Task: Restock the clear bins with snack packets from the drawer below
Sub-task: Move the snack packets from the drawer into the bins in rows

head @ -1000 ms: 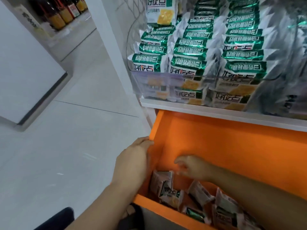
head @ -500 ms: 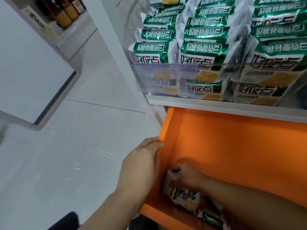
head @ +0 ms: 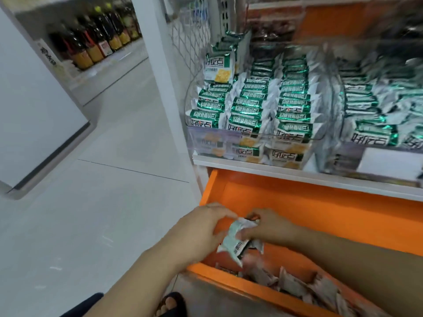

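The pale floor (head: 103,202) fills the view from 7 to 11 o'clock, with bottles (head: 96,42) at 11. The orange drawer (head: 320,213) stands open from 3 to 6 o'clock under the white shelf (head: 297,177), with loose packets (head: 297,284) heaped at its 5 o'clock end. At 1 to 2 o'clock the clear bins (head: 212,143) are packed nearly to the rim with green-and-silver rows (head: 293,110). Just below centre, over the drawer's left corner, the left grip (head: 196,232) and right grip (head: 267,227) meet on one packet (head: 235,243). The right pinches its right side. The left curls its fingers over the top-left edge, though blur hides how firmly. The risk, I judge, lies in the handover and lift. A slick foil packet held by its edges could slip back into the drawer. Forcing it into rows that tight could crush it or tip neighbours over the bin's low front wall.
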The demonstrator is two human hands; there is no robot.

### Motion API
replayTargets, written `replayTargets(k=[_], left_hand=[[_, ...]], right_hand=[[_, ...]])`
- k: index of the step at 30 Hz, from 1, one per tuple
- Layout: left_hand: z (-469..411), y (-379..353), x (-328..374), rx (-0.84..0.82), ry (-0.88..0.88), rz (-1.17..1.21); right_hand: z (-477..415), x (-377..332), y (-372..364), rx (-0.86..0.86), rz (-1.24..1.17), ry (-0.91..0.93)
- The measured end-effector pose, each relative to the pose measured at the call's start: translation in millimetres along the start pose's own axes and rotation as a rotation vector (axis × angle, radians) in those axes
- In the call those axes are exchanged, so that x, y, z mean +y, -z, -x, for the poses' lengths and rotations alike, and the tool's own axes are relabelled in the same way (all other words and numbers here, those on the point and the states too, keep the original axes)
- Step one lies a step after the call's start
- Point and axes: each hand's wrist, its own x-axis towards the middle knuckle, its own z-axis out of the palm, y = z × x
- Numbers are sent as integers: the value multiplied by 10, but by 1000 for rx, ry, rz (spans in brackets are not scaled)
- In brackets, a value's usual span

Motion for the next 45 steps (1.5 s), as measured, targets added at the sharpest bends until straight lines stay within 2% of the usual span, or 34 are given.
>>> replayTargets(k=[3,6,9,13,16,18,20,23,26,29,32,33,35,37,40,45], left_hand=[[204,76,164,-77,-71,10],[386,126,309,-57,-96,42],[527,154,472,96,-164,26],[624,195,637,322,-271,127],[629,301,714,467,-338,284],[634,379,779,527,-319,423],[651,447,847,512,-243,623],[648,511,877,395,-147,1043],[622,552,862,293,-57,1406],[599,586,844,290,50,1557],[568,581,824,279,136,1588],[563,579,830,259,158,1598],[550,571,854,205,184,1612],[545,571,877,163,185,1609],[539,579,869,166,179,1603],[551,603,843,162,154,1571]], right_hand=[[377,-190,131,26,-150,-17],[761,-367,237,15,-348,-1],[1107,-529,328,15,-432,68],[1506,-749,494,1,-562,171],[1729,-891,619,-3,-741,266],[1802,-914,669,44,-833,272],[1841,-913,699,78,-869,279],[1857,-892,744,129,-876,292],[1852,-836,804,281,-663,331],[1827,-775,817,537,-337,402],[1803,-774,751,843,-4,645],[1797,-783,726,893,128,766],[1725,-724,681,858,412,983],[1638,-657,649,767,586,1084],[1579,-640,672,763,616,1093],[1550,-652,668,797,519,1033]])
